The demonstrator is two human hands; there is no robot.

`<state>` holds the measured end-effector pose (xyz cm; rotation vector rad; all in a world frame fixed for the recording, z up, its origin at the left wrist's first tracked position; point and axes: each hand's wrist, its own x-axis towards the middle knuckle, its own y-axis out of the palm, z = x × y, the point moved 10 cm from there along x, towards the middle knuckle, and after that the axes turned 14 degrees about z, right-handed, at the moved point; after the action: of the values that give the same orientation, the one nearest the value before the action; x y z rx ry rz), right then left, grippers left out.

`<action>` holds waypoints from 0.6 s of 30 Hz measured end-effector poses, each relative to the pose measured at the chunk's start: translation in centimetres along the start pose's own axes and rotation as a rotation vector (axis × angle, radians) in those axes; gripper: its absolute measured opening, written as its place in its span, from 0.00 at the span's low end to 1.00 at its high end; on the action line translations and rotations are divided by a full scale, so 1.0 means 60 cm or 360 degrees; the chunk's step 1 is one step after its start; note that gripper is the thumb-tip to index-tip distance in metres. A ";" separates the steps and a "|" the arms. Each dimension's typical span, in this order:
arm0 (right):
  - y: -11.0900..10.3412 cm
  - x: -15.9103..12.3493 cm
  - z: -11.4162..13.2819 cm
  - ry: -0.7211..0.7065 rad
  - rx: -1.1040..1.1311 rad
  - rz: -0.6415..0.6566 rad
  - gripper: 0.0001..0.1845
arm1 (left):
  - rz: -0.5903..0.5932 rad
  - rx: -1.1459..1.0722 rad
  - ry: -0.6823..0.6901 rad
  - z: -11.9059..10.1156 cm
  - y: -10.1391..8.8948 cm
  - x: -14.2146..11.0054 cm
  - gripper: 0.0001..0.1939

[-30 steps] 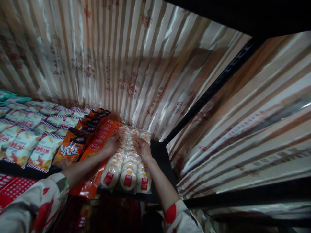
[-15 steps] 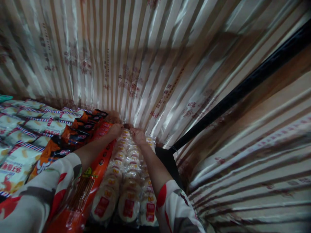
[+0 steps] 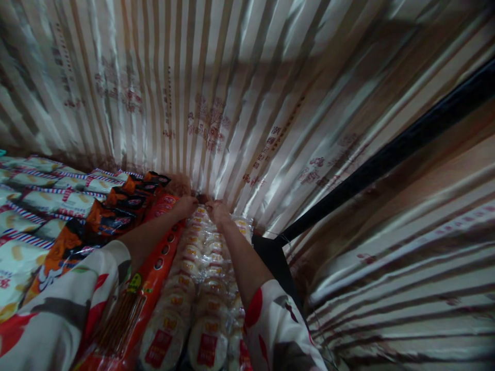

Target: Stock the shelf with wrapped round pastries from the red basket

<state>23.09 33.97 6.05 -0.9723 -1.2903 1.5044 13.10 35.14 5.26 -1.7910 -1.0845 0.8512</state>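
My left hand [image 3: 187,206] and my right hand [image 3: 218,212] are close together at the far end of the rows of round wrapped cakes [image 3: 184,282]. Both hands look closed, with fingertips turned toward each other. Between them shows a small dark spot [image 3: 201,198], too dim to name. What the fingers hold, if anything, is hidden. Under my left forearm runs a long orange-red packet [image 3: 158,264] with brown sticks showing through its clear part. The right forearm passes over the right-hand rows of cakes and hides some of them.
Orange-and-black packets [image 3: 110,219] and white snack packets [image 3: 62,198] fill the left side. Pleated printed sheeting [image 3: 209,67] rises behind the goods. A black pole [image 3: 379,157] slants down at right to a dark panel [image 3: 275,257] beside the cakes.
The view has shifted slightly, so the near packets and cakes sit lower and the pole farther right. Both hands remain at the far end of the cake rows, barely moved.
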 end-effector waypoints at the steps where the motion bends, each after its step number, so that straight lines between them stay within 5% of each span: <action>1: -0.003 -0.001 -0.002 0.0012 0.0049 -0.0029 0.12 | -0.0013 -0.0021 -0.0001 -0.001 -0.003 -0.001 0.13; 18: -0.027 -0.030 -0.008 0.0267 0.0214 -0.0089 0.10 | -0.0097 -0.0225 -0.0156 0.012 -0.022 -0.013 0.10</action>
<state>24.30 32.46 7.56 -0.9460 -1.0753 1.4159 11.73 35.00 6.28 -1.8375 -1.2841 0.8511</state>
